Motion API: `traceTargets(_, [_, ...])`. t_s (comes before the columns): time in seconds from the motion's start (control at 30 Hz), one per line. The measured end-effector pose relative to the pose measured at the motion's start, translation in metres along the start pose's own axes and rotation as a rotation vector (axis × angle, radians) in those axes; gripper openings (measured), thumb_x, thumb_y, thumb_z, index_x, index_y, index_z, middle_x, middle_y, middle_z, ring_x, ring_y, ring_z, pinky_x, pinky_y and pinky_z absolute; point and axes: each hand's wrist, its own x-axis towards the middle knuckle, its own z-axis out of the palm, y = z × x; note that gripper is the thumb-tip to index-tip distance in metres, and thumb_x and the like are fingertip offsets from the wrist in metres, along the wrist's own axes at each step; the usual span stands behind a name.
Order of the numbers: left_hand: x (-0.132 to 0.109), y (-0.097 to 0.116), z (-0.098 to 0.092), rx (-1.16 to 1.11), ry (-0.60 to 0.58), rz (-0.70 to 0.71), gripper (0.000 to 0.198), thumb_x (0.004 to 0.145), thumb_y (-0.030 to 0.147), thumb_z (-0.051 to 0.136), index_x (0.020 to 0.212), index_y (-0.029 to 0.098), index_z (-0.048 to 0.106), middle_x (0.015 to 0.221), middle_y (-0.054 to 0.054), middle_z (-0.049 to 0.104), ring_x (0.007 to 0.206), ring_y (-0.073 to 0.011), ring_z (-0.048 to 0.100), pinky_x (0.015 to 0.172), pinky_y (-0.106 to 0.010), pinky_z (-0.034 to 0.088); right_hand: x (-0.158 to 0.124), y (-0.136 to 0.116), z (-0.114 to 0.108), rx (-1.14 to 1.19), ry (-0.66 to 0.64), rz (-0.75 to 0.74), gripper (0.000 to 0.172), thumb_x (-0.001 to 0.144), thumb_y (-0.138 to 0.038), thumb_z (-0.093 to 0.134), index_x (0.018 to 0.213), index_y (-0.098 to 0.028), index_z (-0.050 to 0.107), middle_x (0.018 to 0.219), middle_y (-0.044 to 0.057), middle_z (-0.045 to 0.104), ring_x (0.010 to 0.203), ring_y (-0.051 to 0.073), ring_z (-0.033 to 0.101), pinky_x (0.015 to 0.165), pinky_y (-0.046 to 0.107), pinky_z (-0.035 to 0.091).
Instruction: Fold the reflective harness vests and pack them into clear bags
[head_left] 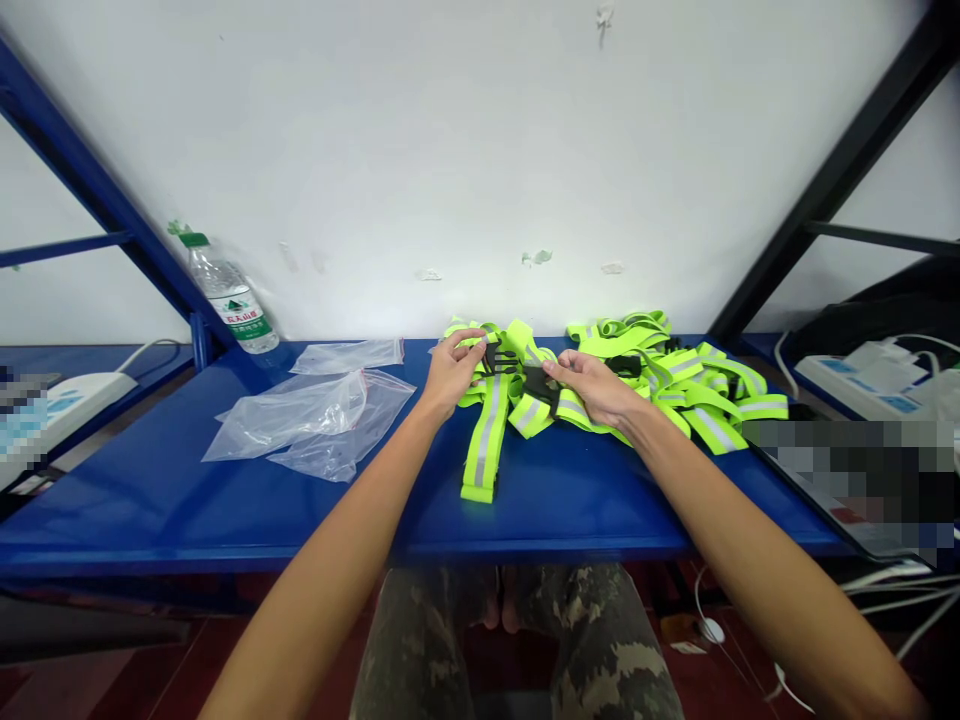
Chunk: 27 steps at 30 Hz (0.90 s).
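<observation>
My left hand (pixel 455 368) is closed on the pronged half of a black side-release buckle (pixel 496 359), its prongs pointing right. From it a neon yellow strap (pixel 486 440) with a grey reflective stripe hangs toward the table's front. Just to the right, my right hand (pixel 589 380) pinches the black socket half (pixel 538 384) between thumb and fingers. The two buckle halves are apart, facing each other. Loops of the same webbing lie under and around both hands. A further heap of neon reflective straps (pixel 712 385) spreads to the right of my right hand.
Clear plastic zip bags (pixel 300 415) lie on the blue table (pixel 150 490) at left. A water bottle (pixel 234 300) stands against the wall behind them. Blue and dark metal frame posts (pixel 832 170) rise at both sides. Power strips (pixel 862 380) and cables are at the edges.
</observation>
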Motion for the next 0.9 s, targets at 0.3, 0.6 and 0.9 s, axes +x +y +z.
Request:
traceTargets(0.3, [-0.006,0.004,0.001,-0.013,-0.174,0.065,0.049,0.07,0.042,0.082,0.112,0.021,0.07,0.099,-0.006,0.071,0.091,-0.0173,0.064,0.074,-0.024,0.049,0.001,-0.003,-0.006,0.025,-0.064,-0.068,0.048,0.054,-0.03,0.092,0.079,-0.021,0.052,0.078,0.002,0.072,0.058,0.013,0.06,0.056,0.029,0.048])
traceTargets(0.6, [-0.009,0.002,0.002,0.024,-0.532,0.087,0.039,0.08,0.036,0.072,0.117,0.023,0.073,0.124,-0.008,0.068,0.112,-0.0227,0.061,0.096,-0.032,0.046,-0.002,-0.007,-0.003,0.008,-0.039,-0.245,0.045,0.055,-0.025,0.09,0.088,-0.021,0.06,0.105,0.003,0.069,0.083,0.015,0.068,0.087,0.036,0.054])
traceTargets(0.9, [-0.013,0.008,0.004,0.081,-0.464,0.113,0.045,0.076,0.039,0.078,0.117,0.022,0.074,0.121,-0.01,0.07,0.111,-0.0247,0.063,0.096,-0.034,0.047,-0.005,-0.009,0.005,-0.094,-0.018,-0.291,0.042,0.057,-0.029,0.09,0.088,-0.021,0.063,0.098,0.004,0.07,0.081,0.017,0.07,0.086,0.039,0.057])
